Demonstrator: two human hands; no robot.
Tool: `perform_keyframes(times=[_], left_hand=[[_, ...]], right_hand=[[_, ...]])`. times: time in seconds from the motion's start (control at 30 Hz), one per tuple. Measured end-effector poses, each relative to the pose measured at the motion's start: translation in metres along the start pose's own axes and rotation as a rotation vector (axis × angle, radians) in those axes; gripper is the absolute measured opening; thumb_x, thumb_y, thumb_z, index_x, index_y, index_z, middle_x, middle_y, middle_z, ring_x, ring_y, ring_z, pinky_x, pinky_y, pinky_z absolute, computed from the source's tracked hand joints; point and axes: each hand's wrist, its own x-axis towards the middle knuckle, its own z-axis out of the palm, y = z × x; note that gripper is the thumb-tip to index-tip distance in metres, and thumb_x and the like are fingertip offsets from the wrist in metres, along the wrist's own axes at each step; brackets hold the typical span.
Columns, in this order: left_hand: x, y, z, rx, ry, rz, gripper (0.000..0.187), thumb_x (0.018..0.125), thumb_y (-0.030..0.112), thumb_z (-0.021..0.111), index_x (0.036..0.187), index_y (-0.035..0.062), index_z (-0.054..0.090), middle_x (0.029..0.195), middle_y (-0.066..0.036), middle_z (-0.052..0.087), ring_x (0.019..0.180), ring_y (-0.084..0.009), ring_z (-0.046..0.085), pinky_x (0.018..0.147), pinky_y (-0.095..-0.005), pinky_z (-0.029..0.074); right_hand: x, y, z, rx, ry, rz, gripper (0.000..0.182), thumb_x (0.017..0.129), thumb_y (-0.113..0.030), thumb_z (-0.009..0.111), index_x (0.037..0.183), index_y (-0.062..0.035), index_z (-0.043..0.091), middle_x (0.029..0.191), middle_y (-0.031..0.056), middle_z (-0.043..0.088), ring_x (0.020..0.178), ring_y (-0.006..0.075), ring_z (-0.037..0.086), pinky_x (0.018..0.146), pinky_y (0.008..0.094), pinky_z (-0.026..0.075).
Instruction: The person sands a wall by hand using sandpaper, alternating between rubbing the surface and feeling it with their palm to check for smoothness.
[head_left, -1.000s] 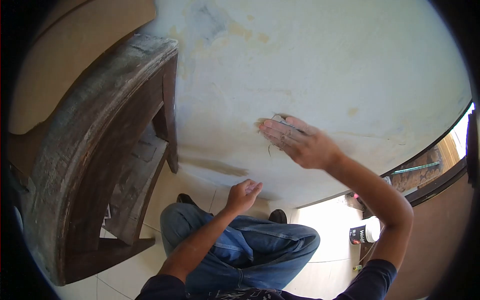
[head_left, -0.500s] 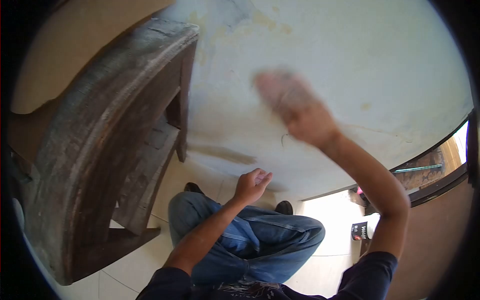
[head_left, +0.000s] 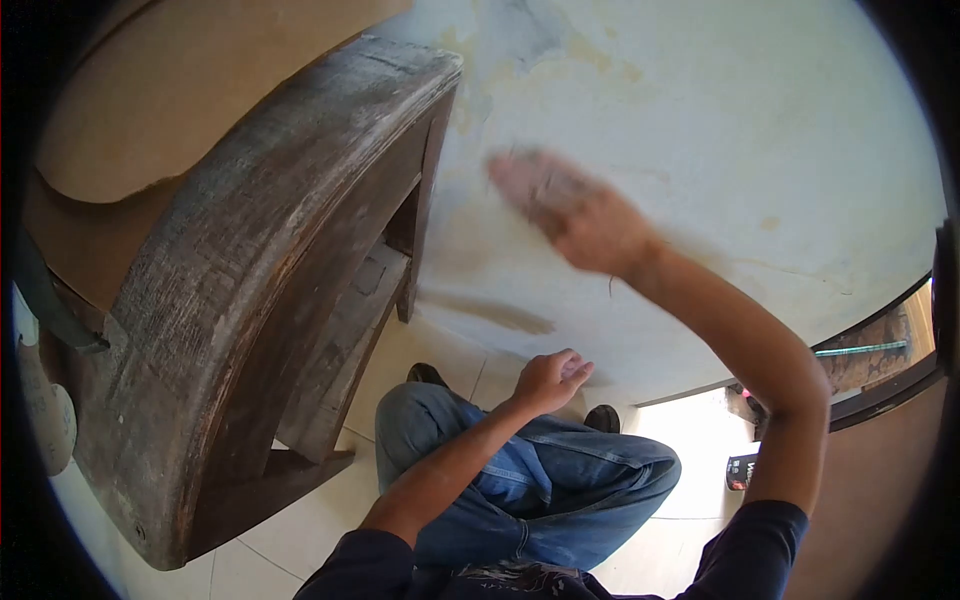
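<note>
My right hand (head_left: 575,210) is up against the pale, patchy wall (head_left: 720,150), its fingers smeared by motion. A greyish patch shows over the fingers; whether it is something held or dust on the skin I cannot make out. Yellowish and grey stains mark the wall around it. Lower down, my left hand (head_left: 552,381) hovers above my bent knees, fingers curled in loosely and nothing seen in them. It is close to the foot of the wall without visibly touching it.
A worn dark wooden piece of furniture (head_left: 300,240) with a curved top stands at left against the wall. Tan board-like sheets (head_left: 150,110) are behind it. At right, a black labelled container (head_left: 740,472) sits on the tiled floor (head_left: 255,545), near a dark-framed opening (head_left: 880,400).
My right hand has shifted slightly left and down across the wall, still blurred. The whole view has turned a little, moving the furniture and my legs rightward. My left hand keeps its curl.
</note>
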Motion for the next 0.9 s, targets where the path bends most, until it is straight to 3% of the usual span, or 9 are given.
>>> perform_keyframes(times=[0.13,0.17,0.27,0.4,0.43,0.53,0.57,0.7,0.9], left_hand=[[-0.001,-0.001,0.001,0.073,-0.053,-0.043,0.04,0.092,0.042,0.065,0.098,0.0025,0.068,0.095,-0.017,0.073,0.091,-0.0321,0.071,0.08,-0.0403,0.055],[0.001,-0.001,0.002,0.076,-0.083,-0.046,0.04,0.092,0.042,0.065,0.098,0.0026,0.069,0.095,-0.016,0.073,0.091,-0.0321,0.071,0.08,-0.0407,0.055],[-0.001,-0.007,0.004,0.106,-0.164,-0.023,0.04,0.092,0.043,0.064,0.097,0.0031,0.069,0.093,-0.016,0.073,0.089,-0.0322,0.071,0.079,-0.0414,0.055],[-0.006,-0.006,0.013,0.082,-0.222,-0.001,0.041,0.092,0.045,0.063,0.096,0.0038,0.07,0.092,-0.015,0.073,0.088,-0.0323,0.071,0.079,-0.0416,0.055],[-0.007,-0.005,0.013,0.077,-0.223,-0.022,0.042,0.092,0.045,0.063,0.096,0.0039,0.07,0.092,-0.015,0.073,0.088,-0.0323,0.071,0.079,-0.0415,0.055],[-0.008,-0.007,0.012,0.123,-0.17,0.004,0.04,0.092,0.044,0.063,0.094,0.0039,0.069,0.089,-0.014,0.073,0.086,-0.0317,0.071,0.077,-0.042,0.055],[-0.006,-0.007,0.009,0.145,-0.138,0.026,0.04,0.092,0.043,0.062,0.094,0.004,0.069,0.087,-0.014,0.073,0.084,-0.0314,0.071,0.076,-0.0422,0.055],[-0.007,-0.005,0.01,0.099,-0.188,-0.025,0.041,0.092,0.044,0.063,0.095,0.0044,0.07,0.09,-0.014,0.073,0.087,-0.031,0.071,0.078,-0.0412,0.055],[-0.005,-0.007,0.009,0.1,-0.222,-0.045,0.041,0.092,0.044,0.065,0.098,0.0033,0.07,0.096,-0.015,0.074,0.092,-0.0302,0.071,0.08,-0.0391,0.055]], right_hand=[[0.0,-0.033,0.034,0.208,0.037,0.196,0.068,0.087,-0.019,0.05,0.149,0.006,0.034,0.157,0.014,0.035,0.143,0.0232,0.036,0.124,0.0385,0.017],[-0.007,-0.05,0.046,0.165,0.028,0.034,0.073,0.084,-0.016,0.052,0.151,0.003,0.031,0.157,0.0123,0.034,0.141,0.0223,0.039,0.122,0.0354,0.023],[-0.001,-0.037,0.051,0.239,-0.025,-0.076,0.065,0.089,-0.02,0.049,0.146,0.0066,0.038,0.159,0.0138,0.032,0.146,0.0243,0.031,0.124,0.0385,0.016],[0.029,0.0,-0.017,0.01,0.136,0.255,0.063,0.088,-0.02,0.049,0.146,0.0055,0.04,0.159,0.013,0.031,0.147,0.0251,0.027,0.124,0.0386,0.016],[0.028,-0.016,0.0,0.082,0.045,0.262,0.064,0.088,-0.02,0.049,0.146,0.0055,0.04,0.158,0.0125,0.032,0.147,0.0249,0.027,0.124,0.0386,0.016],[0.006,-0.044,0.054,0.178,-0.08,-0.144,0.064,0.088,-0.02,0.049,0.145,0.0059,0.04,0.158,0.0126,0.034,0.147,0.0243,0.029,0.124,0.0387,0.016],[0.009,-0.035,0.058,0.288,-0.038,-0.157,0.064,0.087,-0.019,0.05,0.145,0.0057,0.041,0.157,0.0121,0.036,0.146,0.0234,0.031,0.124,0.0378,0.016],[0.035,0.021,-0.022,-0.021,0.147,0.178,0.065,0.087,-0.021,0.051,0.145,0.0053,0.041,0.157,0.013,0.036,0.146,0.023,0.031,0.124,0.0376,0.016],[0.017,0.007,0.007,0.086,-0.047,-0.172,0.063,0.086,-0.019,0.052,0.144,0.0051,0.042,0.155,0.0118,0.038,0.145,0.0231,0.033,0.124,0.0381,0.016]])
